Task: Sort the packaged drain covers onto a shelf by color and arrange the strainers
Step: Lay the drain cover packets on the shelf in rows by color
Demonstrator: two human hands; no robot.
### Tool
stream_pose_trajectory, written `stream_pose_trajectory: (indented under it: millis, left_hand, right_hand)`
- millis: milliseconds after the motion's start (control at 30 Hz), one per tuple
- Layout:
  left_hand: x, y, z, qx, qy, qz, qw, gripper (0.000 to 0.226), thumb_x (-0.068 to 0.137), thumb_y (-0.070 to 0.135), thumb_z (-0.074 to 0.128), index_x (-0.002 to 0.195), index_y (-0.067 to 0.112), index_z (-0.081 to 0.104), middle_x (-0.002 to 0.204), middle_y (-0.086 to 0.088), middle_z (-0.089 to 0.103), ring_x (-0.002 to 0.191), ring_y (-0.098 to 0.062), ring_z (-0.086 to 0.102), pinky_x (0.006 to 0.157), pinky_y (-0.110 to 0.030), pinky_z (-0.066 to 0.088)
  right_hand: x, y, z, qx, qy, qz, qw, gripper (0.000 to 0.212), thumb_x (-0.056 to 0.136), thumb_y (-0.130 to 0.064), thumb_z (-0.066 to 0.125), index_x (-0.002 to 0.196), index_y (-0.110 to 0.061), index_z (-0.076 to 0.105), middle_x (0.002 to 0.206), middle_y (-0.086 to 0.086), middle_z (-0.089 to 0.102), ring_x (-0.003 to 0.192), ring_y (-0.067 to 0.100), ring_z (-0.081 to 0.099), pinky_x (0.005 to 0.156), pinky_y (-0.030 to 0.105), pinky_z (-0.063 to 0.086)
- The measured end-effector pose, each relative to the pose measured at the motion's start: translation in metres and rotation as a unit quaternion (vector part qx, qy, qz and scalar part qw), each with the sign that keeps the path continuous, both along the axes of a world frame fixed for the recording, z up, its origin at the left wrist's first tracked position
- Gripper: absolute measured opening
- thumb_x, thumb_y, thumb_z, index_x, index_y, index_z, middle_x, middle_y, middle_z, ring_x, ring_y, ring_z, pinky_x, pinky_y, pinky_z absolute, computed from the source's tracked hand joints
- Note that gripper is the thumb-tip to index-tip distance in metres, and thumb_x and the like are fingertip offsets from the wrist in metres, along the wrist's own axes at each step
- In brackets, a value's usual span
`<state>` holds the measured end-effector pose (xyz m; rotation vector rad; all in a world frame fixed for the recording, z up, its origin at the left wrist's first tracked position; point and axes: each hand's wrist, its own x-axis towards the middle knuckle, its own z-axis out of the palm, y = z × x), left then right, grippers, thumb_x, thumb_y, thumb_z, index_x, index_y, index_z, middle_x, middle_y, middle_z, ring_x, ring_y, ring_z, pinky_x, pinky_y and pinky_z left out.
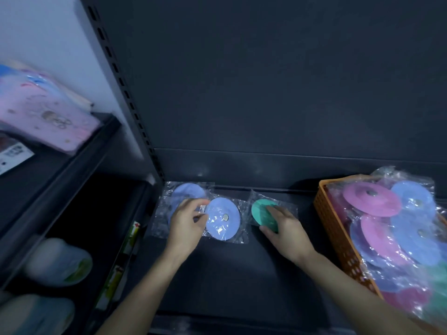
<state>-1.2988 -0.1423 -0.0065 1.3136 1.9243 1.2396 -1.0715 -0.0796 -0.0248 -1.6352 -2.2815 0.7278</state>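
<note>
On the dark shelf lie packaged drain covers in clear bags. A blue cover sits in the middle, and my left hand pinches the left edge of its bag. Behind that hand lies a small pile of blue covers near the shelf's back left corner. To the right, a green cover rests flat, with my right hand gripping its near right side, thumb at the front edge. An orange basket at the right holds several pink, blue and green covers.
The shelf's dark back panel rises behind the covers. A slotted upright post divides this bay from the left one, where pink packaged goods lie on an upper shelf and pale items sit below.
</note>
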Motion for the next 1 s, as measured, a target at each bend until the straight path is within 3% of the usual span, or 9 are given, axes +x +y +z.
stream_pose_trajectory:
  millis: [200,300,400,533,600,700,833,933,1000]
  left_hand:
    - [-0.032,-0.029,0.004,0.006,-0.052,0.017,0.998,0.04,0.082,-0.008,0.062,0.092,0.031,0.061,0.109,0.009,0.06,0.088,-0.007,0.063,0.072,-0.008,0.047]
    - [-0.04,-0.037,0.003,0.005,-0.074,0.033,0.997,0.039,0.082,-0.008,0.061,0.093,0.029,0.062,0.108,0.012,0.061,0.091,-0.009,0.063,0.072,-0.007,0.047]
    - [-0.05,-0.047,0.0,-0.004,-0.094,0.047,0.994,0.035,0.081,-0.009,0.062,0.095,0.024,0.064,0.112,0.0,0.063,0.09,-0.009,0.065,0.068,-0.011,0.051]
    - [-0.059,-0.062,-0.006,-0.024,-0.099,0.047,0.994,0.04,0.082,-0.01,0.06,0.091,0.029,0.062,0.112,-0.002,0.062,0.085,-0.007,0.064,0.065,-0.011,0.05]
    - [-0.062,-0.07,-0.01,-0.041,-0.098,0.044,0.993,0.04,0.081,-0.01,0.061,0.091,0.029,0.061,0.111,-0.002,0.062,0.083,-0.006,0.063,0.064,-0.01,0.049]
    - [-0.071,-0.079,-0.017,-0.057,-0.06,0.046,0.996,0.035,0.08,-0.01,0.061,0.095,0.022,0.062,0.113,-0.006,0.062,0.083,-0.008,0.063,0.068,-0.009,0.048]
    - [-0.08,-0.08,-0.024,-0.11,0.072,0.076,0.989,0.03,0.078,0.007,0.07,0.107,0.009,0.064,0.112,-0.009,0.06,0.092,-0.021,0.062,0.082,-0.023,0.045]
    - [-0.08,-0.08,-0.023,-0.141,0.137,0.058,0.979,0.053,0.07,0.03,0.081,0.113,0.006,0.06,0.116,-0.008,0.05,0.105,-0.022,0.053,0.089,-0.021,0.036]
    - [-0.079,-0.079,-0.023,-0.146,0.136,0.037,0.979,0.07,0.07,0.035,0.08,0.126,0.006,0.05,0.133,-0.01,0.041,0.12,-0.022,0.045,0.095,-0.018,0.03]
  right_hand:
    - [-0.036,0.01,-0.002,0.0,-0.024,0.039,0.999,0.06,0.091,-0.031,0.057,0.144,-0.017,0.033,0.152,0.008,0.027,0.139,0.023,0.028,0.107,0.029,0.03]
    - [-0.048,0.022,-0.003,0.013,-0.042,0.05,0.998,0.059,0.09,-0.027,0.06,0.143,-0.015,0.035,0.152,0.009,0.028,0.137,0.027,0.029,0.108,0.029,0.029]
    - [-0.053,0.029,-0.002,0.009,-0.061,0.046,0.997,0.061,0.088,-0.028,0.062,0.141,-0.015,0.037,0.151,0.009,0.029,0.135,0.029,0.031,0.11,0.031,0.029]
    - [-0.059,0.02,0.003,0.063,-0.093,0.052,0.992,0.061,0.09,-0.035,0.056,0.143,-0.012,0.034,0.152,0.014,0.027,0.14,0.031,0.022,0.114,0.035,0.021]
    - [-0.063,0.007,0.006,0.072,-0.056,0.056,0.994,0.058,0.093,-0.034,0.052,0.144,-0.014,0.034,0.153,0.011,0.025,0.141,0.028,0.022,0.11,0.036,0.029]
    - [-0.073,-0.015,0.008,0.074,-0.016,0.098,0.992,0.054,0.095,-0.035,0.049,0.143,-0.016,0.036,0.152,0.006,0.028,0.139,0.023,0.028,0.103,0.033,0.037]
    - [-0.088,-0.035,0.004,0.05,-0.022,0.163,0.985,0.06,0.094,-0.043,0.046,0.147,-0.021,0.028,0.156,0.0,0.021,0.143,0.014,0.017,0.11,0.024,0.023]
    - [-0.095,-0.046,0.0,0.018,-0.032,0.209,0.977,0.069,0.092,-0.049,0.048,0.149,-0.024,0.018,0.158,-0.002,0.012,0.145,0.01,0.007,0.112,0.022,0.017]
    - [-0.098,-0.05,-0.004,-0.001,-0.043,0.217,0.975,0.076,0.09,-0.051,0.05,0.15,-0.023,0.013,0.159,-0.002,0.008,0.145,0.01,0.003,0.113,0.022,0.015]
